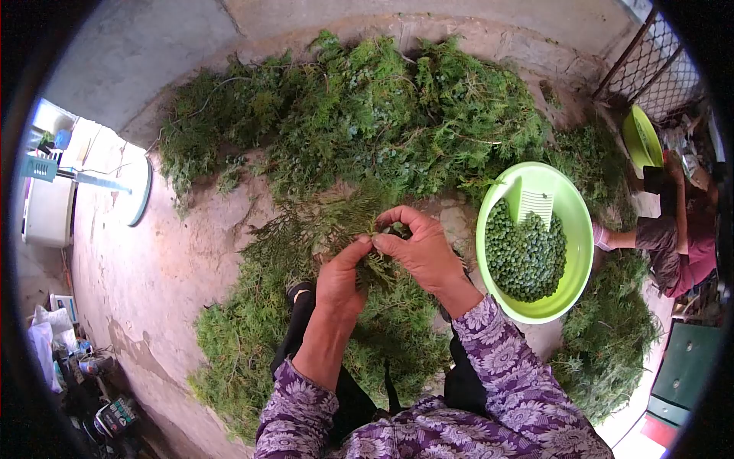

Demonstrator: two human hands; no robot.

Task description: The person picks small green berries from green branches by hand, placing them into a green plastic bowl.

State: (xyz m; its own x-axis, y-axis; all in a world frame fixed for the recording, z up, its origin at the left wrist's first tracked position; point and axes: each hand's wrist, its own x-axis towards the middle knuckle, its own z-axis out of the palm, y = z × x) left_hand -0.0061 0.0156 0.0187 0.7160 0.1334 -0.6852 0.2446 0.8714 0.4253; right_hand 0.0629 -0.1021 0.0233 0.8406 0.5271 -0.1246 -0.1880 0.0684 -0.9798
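Observation:
My left hand (pixel 342 277) is closed on a green leafy sprig (pixel 310 229), thumb and fingers pinched together near the middle of the view. Close beside it, my right hand (pixel 415 246) pinches at the same sprig, with its thumb almost touching the left thumb. The sprig fans out up and to the left of my fingers. To the right of my right hand is a light green basin (pixel 579 264) with a ridged panel inside, holding a heap of small green berries (pixel 525 256).
A long pile of cut branches (pixel 359 115) lies along the wall (pixel 306 23). More greenery (pixel 405 329) lies around my legs and beyond the basin (pixel 608 336). At the right a person (pixel 688 245) sits near another green basin (pixel 641 138). A fan base (pixel 140 191) stands left.

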